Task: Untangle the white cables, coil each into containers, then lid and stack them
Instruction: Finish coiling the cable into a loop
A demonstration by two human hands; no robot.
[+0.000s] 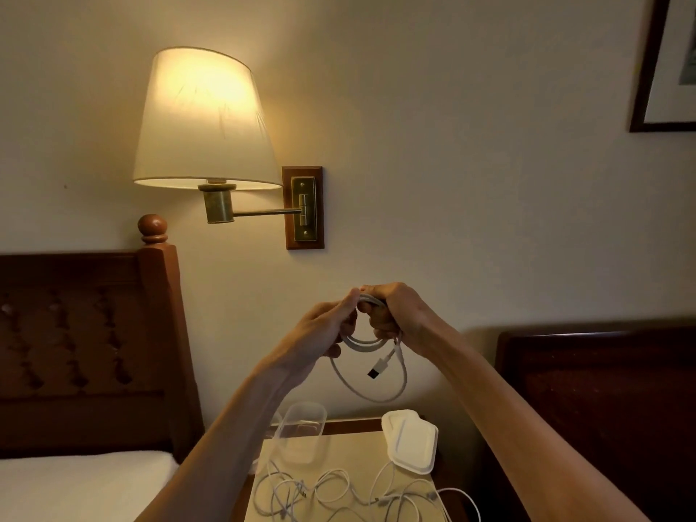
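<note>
Tangled white cables [339, 491] are spread on the nightstand [361, 446] beside clear plastic containers [301, 431], contents indiscernible, and white lids [412, 440]. Above, one coiled white cable [371, 344] is gripped by both curled hands, left [320, 329] and right [395, 312].

Tangled cables [350, 495] cut off by bottom edge, clear containers [301, 431] partly behind left forearm, blurred.

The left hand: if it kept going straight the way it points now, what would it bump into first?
The left hand points up and to the right, so it would likely meet the right hand first, since both grip the same coiled cable. Depth is hard to judge.
</note>
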